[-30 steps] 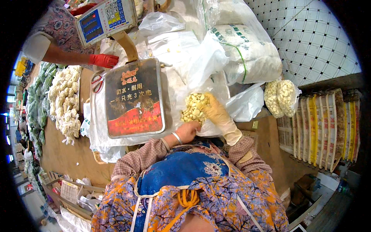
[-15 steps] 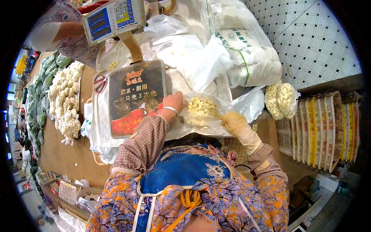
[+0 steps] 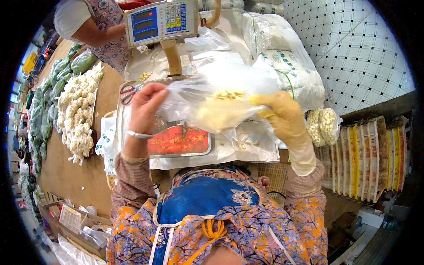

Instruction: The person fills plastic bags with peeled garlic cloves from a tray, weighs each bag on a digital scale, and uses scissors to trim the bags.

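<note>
A clear plastic bag [image 3: 214, 117] of pale peeled garlic cloves [image 3: 229, 94] is lifted and stretched between my two hands. My bare left hand [image 3: 146, 106], a band round its wrist, pinches the bag's left edge. On the other side my right hand [image 3: 282, 115], in a pale yellow glove, grips the right edge. Beneath the bag lies the scale's dark and red platform [image 3: 180, 140], partly covered by it. Several loose cloves [image 3: 248, 138] rest on the white sheet [image 3: 265, 152] near my right hand. Red-handled scissors [image 3: 127, 93] lie left of my left hand.
The scale's display [image 3: 161, 21] rises on a post behind the bag. Stuffed white sacks [image 3: 293, 73] stand at the far right, with bagged garlic [image 3: 325, 126] and stacked slatted crates [image 3: 362, 157] nearer. Garlic bulbs [image 3: 78, 115] are piled left; another person's arm [image 3: 99, 35] shows behind.
The bag of cloves has risen off the sheet and moved left, partly over the scale platform. My left hand has moved left and up and now holds the bag's edge; my right hand has risen too.
</note>
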### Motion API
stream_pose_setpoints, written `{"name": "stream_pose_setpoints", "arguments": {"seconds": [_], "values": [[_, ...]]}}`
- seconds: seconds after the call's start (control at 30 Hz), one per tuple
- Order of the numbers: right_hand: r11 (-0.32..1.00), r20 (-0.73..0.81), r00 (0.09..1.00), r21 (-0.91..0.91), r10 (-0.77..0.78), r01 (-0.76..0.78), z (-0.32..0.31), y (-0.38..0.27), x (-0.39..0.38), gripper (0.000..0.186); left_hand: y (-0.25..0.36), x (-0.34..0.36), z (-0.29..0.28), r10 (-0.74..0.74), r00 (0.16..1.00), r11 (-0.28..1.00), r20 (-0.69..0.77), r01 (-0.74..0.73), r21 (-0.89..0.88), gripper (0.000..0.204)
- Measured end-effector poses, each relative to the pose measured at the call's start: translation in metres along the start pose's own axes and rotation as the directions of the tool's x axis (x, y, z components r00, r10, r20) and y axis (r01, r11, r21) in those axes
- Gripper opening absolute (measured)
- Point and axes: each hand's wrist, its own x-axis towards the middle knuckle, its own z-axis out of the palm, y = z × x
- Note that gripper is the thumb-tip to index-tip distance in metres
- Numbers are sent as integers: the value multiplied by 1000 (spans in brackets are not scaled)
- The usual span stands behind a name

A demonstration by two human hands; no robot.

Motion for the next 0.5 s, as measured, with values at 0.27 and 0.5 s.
{"name": "stream_pose_setpoints", "arguments": {"seconds": [0.27,0.5], "values": [[757,194,963,596,189,-269,102,11,-12,20,-46,-31,-77,-59,983,965,-172,100,244,7],[830,282,781,-153,557,-537,156,130,-137,17,-70,-62,-86,269,956,565,-116,-60,823,15]]}}
